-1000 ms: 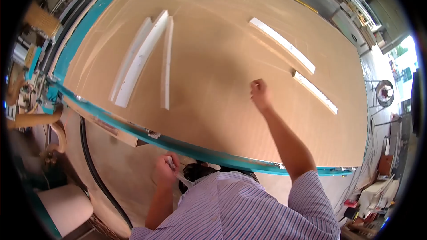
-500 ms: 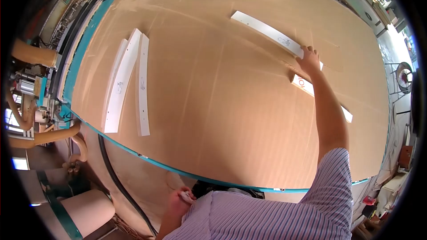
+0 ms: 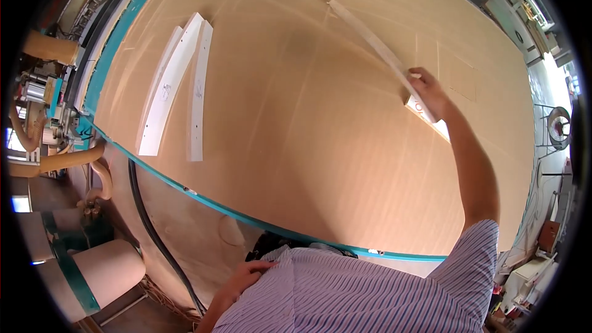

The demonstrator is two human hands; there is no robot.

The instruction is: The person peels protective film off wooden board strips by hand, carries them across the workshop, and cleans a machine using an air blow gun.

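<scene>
My right hand (image 3: 428, 94) is closed round the near end of a long strip (image 3: 376, 43), which is tipped so its narrow brown edge faces up. Just under that hand lies a shorter white strip (image 3: 415, 106) with red marks, partly hidden by the hand and the held strip. My left hand (image 3: 246, 274) rests against the striped shirt at the table's near side; its fingers are partly seen and what they hold, if anything, is hidden. On the left of the board, a wide white strip (image 3: 169, 89) and a narrower one (image 3: 198, 92) lie close together.
A large brown board (image 3: 277, 148) covers the table, which has a teal edge (image 3: 246, 217). Machinery with brown hoses (image 3: 58, 161) stands at the left, above a pale cylinder (image 3: 114, 274). A black hose (image 3: 151, 228) runs below the edge. A round fan (image 3: 558, 128) is at the right.
My right hand has gripped the long strip, turned it onto its edge and drawn it nearer, over the shorter strip. My left hand has moved against the shirt; the white thing in it no longer shows.
</scene>
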